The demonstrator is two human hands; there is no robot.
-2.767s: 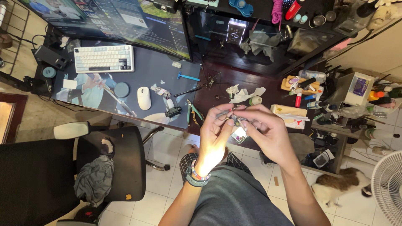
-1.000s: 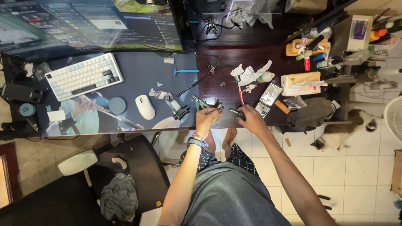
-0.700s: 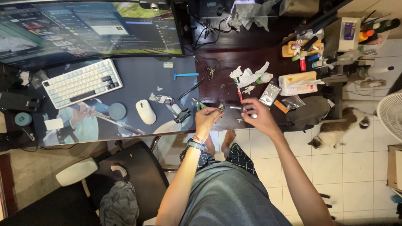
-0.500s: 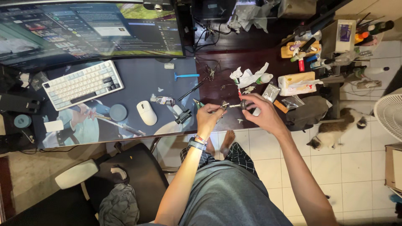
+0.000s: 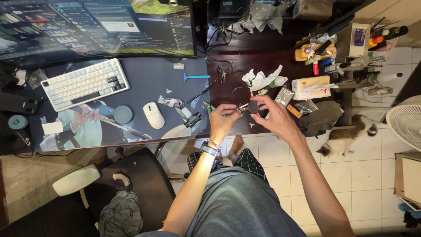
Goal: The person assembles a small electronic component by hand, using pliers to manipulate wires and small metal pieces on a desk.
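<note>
While both hands hover over the front edge of the dark tabletop (image 5: 245,61), the left hand (image 5: 223,120) has its grip pinched closed on a small metal part (image 5: 242,106). The right hand (image 5: 272,117) pinches a small dark round piece (image 5: 253,106) at that part's end (details too small to tell). Green-handled pliers (image 5: 208,107) lie just left, a white mouse (image 5: 154,115) farther left.
</note>
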